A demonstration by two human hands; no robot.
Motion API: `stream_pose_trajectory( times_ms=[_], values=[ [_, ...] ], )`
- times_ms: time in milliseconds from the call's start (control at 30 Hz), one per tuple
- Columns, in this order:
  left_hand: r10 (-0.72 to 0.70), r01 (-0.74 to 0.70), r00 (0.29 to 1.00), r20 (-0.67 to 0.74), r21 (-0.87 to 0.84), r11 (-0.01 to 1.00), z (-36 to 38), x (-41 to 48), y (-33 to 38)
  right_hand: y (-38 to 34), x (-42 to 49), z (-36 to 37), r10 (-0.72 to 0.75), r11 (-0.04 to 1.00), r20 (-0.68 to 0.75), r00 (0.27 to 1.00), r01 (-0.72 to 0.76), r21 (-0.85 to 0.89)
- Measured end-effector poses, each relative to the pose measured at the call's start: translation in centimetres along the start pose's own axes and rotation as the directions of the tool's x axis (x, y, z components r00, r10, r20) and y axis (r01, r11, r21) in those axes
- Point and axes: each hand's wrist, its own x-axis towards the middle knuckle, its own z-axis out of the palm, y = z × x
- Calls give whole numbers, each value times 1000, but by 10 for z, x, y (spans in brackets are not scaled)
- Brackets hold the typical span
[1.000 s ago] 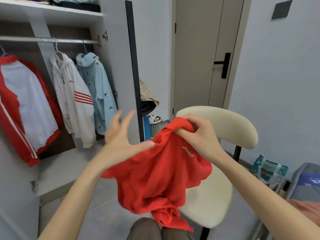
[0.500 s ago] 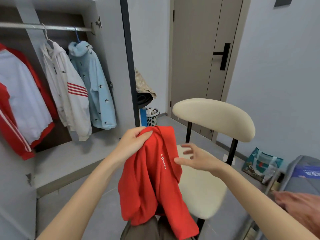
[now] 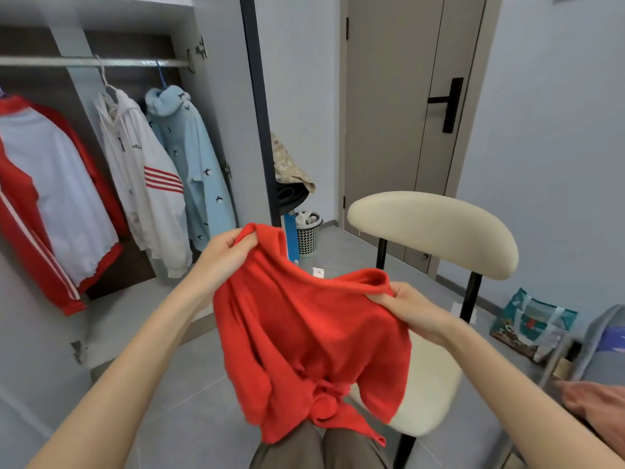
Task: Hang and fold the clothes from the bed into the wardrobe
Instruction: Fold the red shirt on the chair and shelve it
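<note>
A red garment (image 3: 311, 343) hangs spread between my two hands in front of me, a small white label showing at its top edge. My left hand (image 3: 225, 253) grips its upper left corner, and my right hand (image 3: 407, 308) grips its upper right edge. The open wardrobe (image 3: 101, 15) is at the left, with a metal rail (image 3: 84, 61). On the rail hang a red and white jacket (image 3: 44, 194), a white hoodie (image 3: 145, 184) and a light blue coat (image 3: 189, 157). The bed's edge (image 3: 605, 346) shows at the far right.
A cream chair (image 3: 433, 231) stands right behind the red garment. The wardrobe door's dark edge (image 3: 260, 130) stands upright ahead, with a mesh bin (image 3: 308, 231) behind it. A closed door (image 3: 406, 113) is beyond. A patterned bag (image 3: 531, 326) lies on the floor at right.
My right hand, free half a second ago, now grips the garment's right edge. My left hand kept its hold, and the garment is now spread wide between both hands.
</note>
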Motion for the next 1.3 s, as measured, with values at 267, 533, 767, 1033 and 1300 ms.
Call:
stream_pose_trajectory(
  times_ms=[267,533,767,1033,1300],
  values=[
    [-115,23,978,175,456,889,-1,81,-50,-8,71,-56,115,959,-106,988,-138,-248],
    [481,-416,868,-120,352,838,38,204,44,-123,174,-108,-430,814,-599,676,4,-580],
    [690,-623,691,-215,307,719,63,206,98,-182,149,-142,-556,831,-661,503,321,-454],
    [577,-566,810,103,395,724,112,117,-26,-32,64,-127,-423,863,-644,638,65,-502],
    [98,-460,846,523,627,629,145,16,-206,154,-20,-77,150,745,-455,878,-403,-532]
  ],
)
